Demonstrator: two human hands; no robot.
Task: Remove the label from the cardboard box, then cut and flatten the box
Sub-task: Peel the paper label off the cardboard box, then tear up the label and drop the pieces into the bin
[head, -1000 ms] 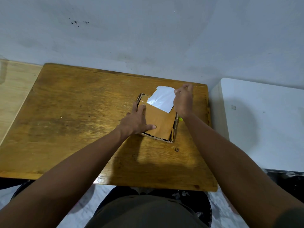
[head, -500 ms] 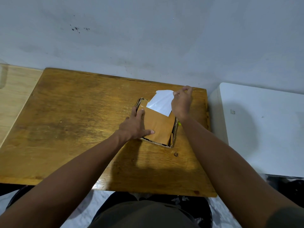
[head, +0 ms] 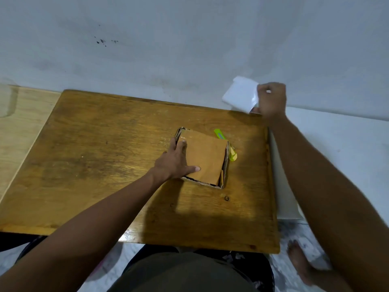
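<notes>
A brown wooden table stands by a pale wall. The cardboard box sits on it. The left hand lies flat and open on the box. A green cutter lies just beside the box. The right hand, well away from the box, pinches the white label.

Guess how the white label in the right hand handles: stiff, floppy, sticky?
Likely floppy: the label is a thin sheet that curves where the right hand pinches one edge. Probably very light, since it hangs in the air from that pinch alone. It may cling to fingers if adhesive remains, but no sticky side can be told apart here.
</notes>
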